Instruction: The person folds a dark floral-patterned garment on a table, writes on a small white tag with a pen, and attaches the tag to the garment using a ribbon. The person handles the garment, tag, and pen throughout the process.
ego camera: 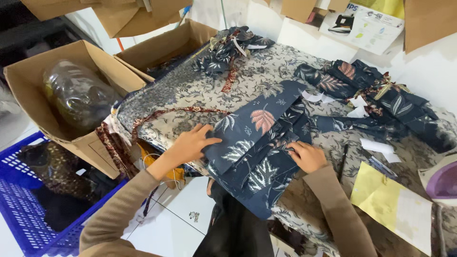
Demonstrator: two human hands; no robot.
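A navy fabric piece with white and orange leaf print (254, 143) lies on a table covered with grey-beige patterned cloth (190, 95). My left hand (191, 143) rests flat on the piece's left edge, fingers spread. My right hand (307, 156) presses on its right side, fingers curled against the folded layers. Both sleeves are brown.
More navy leaf-print pieces (376, 95) lie at the back right and a bundle (228, 47) at the back. A yellow paper (390, 204), white slips and a pen (343, 159) lie right. Cardboard boxes, one holding a plastic bottle (78, 95), and a blue crate (28, 190) stand left.
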